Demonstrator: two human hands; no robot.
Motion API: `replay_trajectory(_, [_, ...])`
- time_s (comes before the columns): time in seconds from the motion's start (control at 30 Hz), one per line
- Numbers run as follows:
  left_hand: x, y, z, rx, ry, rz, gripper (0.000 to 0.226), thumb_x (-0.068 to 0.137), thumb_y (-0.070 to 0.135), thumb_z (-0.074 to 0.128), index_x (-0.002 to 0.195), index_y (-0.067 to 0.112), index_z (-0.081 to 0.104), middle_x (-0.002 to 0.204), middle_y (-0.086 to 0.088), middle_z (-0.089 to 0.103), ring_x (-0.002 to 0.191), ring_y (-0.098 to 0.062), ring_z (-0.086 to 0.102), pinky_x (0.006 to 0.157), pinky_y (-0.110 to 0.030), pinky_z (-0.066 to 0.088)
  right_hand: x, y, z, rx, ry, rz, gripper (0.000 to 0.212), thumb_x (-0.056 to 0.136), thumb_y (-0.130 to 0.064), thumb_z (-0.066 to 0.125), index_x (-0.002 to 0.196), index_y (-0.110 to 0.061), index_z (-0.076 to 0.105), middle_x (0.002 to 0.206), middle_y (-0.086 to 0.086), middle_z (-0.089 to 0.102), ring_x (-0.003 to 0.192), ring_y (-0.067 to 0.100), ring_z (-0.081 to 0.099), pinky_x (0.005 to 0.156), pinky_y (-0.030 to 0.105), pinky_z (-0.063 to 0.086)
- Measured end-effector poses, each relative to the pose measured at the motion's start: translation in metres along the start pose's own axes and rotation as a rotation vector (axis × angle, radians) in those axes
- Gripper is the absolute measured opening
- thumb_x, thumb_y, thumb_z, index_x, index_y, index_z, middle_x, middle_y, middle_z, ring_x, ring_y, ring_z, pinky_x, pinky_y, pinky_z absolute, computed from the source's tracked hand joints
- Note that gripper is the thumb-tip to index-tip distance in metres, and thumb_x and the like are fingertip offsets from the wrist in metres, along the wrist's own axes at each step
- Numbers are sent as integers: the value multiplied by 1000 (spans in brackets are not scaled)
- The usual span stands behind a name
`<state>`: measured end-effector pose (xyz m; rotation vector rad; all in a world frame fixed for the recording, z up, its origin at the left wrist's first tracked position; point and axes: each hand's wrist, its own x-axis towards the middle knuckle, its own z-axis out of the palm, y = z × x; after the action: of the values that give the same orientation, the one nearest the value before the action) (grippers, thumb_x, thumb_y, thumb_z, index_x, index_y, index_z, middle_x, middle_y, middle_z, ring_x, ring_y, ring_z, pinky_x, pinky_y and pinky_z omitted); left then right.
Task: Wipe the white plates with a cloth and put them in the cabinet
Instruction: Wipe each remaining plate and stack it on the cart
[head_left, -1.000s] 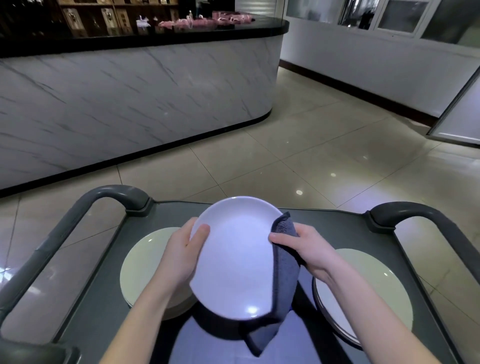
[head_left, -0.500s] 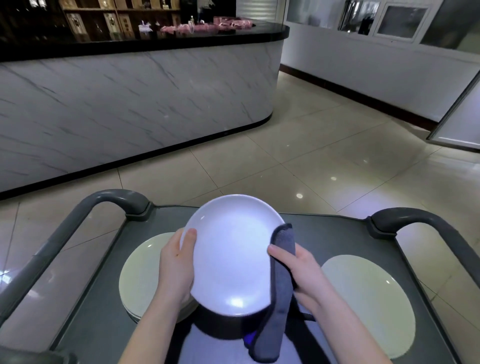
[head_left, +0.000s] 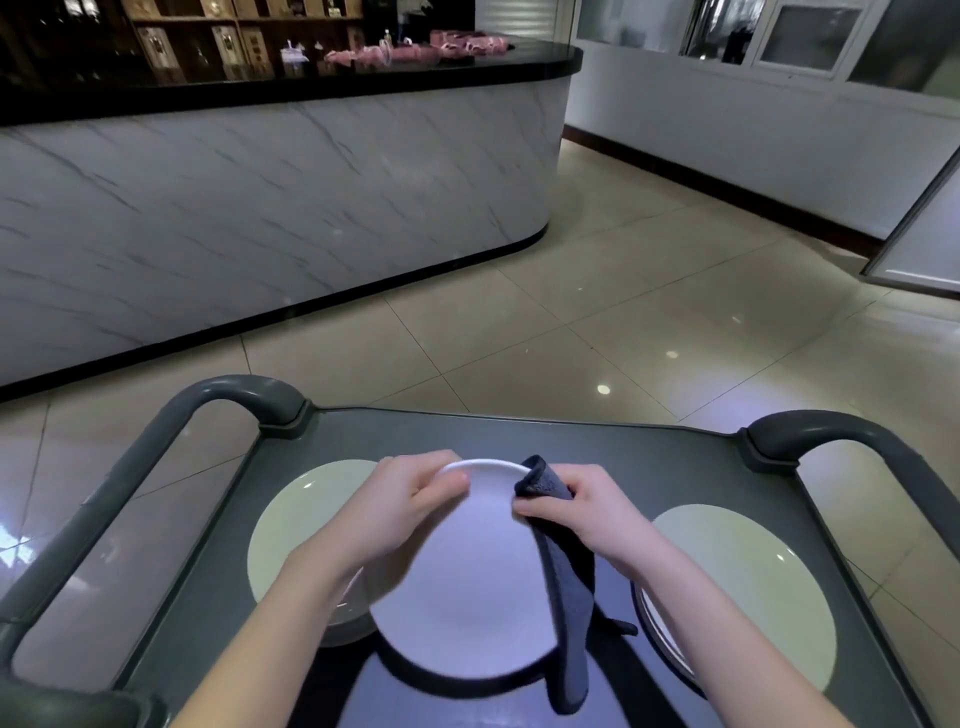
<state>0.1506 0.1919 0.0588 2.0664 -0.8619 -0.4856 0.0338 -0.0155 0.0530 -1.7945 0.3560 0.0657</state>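
Note:
I hold a white plate above the middle of a grey cart top, tipped nearly flat with its far rim up. My left hand grips the plate's far left rim, thumb on its face. My right hand pinches a dark grey cloth against the plate's right edge; the cloth hangs down past the near rim. A stack of white plates lies on the cart to the left. Another plate stack lies to the right.
The cart has curved grey handles at the left and right. Beyond it is glossy tiled floor, then a rounded marble-fronted counter with a black top carrying pink items. A white panel leans at far right.
The plate has tipped from facing me to nearly flat and sits lower. Both hands have shifted up to its far rim, the cloth moving with the right hand.

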Motion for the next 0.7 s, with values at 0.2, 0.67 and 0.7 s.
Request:
replay_trajectory(0.2, [-12, 5, 24, 71, 569, -33, 35, 98, 27, 63, 132, 30, 59, 110, 10, 59, 95, -1, 53, 87, -17, 41, -17, 16, 33, 47, 494, -130, 21, 82, -6, 63, 66, -19, 64, 65, -3, 61, 57, 3, 48, 55, 17, 35])
replay_trajectory(0.67, [-16, 22, 59, -714, 386, -391, 13, 94, 40, 59, 99, 50, 54, 127, -11, 59, 108, -30, 60, 96, -48, 47, -54, 35, 97, -319, 352, -438, 59, 78, -12, 58, 136, -25, 59, 127, -9, 55, 114, 2, 54, 91, 13, 43])
replay_trajectory(0.7, [-17, 14, 59, -723, 388, -399, 19, 98, 26, 56, 100, 45, 55, 131, -16, 56, 112, -35, 58, 98, -53, 45, -54, 35, 95, -269, 314, -440, 50, 84, -18, 58, 134, -25, 61, 128, -13, 56, 117, 1, 54, 94, 13, 42])
